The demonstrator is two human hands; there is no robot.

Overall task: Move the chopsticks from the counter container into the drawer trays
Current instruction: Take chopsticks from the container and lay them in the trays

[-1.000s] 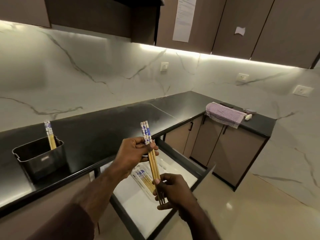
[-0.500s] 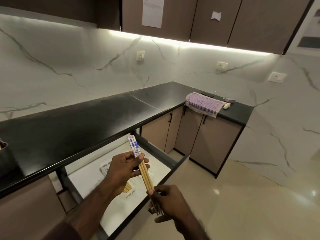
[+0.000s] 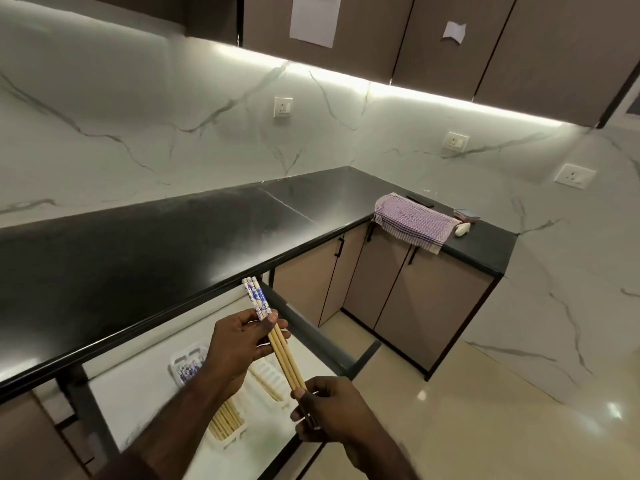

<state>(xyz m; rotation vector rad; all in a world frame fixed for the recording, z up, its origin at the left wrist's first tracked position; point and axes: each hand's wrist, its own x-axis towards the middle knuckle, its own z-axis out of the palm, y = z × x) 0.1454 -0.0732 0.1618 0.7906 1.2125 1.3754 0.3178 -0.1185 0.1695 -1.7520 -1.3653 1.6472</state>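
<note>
Both hands hold a small bundle of wooden chopsticks [image 3: 282, 351] with blue-and-white patterned tops, above the open drawer [image 3: 311, 337]. My left hand [image 3: 239, 348] pinches the bundle near the patterned tops. Gripping the thin lower ends is my right hand [image 3: 332, 408]. Below them a white tray [image 3: 181, 363] lies in the drawer with several chopsticks in it, partly hidden by my left arm. A second tray section [image 3: 268, 374] sits to its right. The counter container is out of view.
The black counter [image 3: 156, 247] runs along the marble wall and turns a corner. A checked cloth [image 3: 412, 221] hangs over its edge at the right, beside a small white object [image 3: 462, 229]. Closed cabinet doors [image 3: 398, 289] stand beyond the drawer; tiled floor lies to the right.
The view has swung right, so the black container left the frame. The bundle stays held in both hands over the drawer, tilted much as before.
</note>
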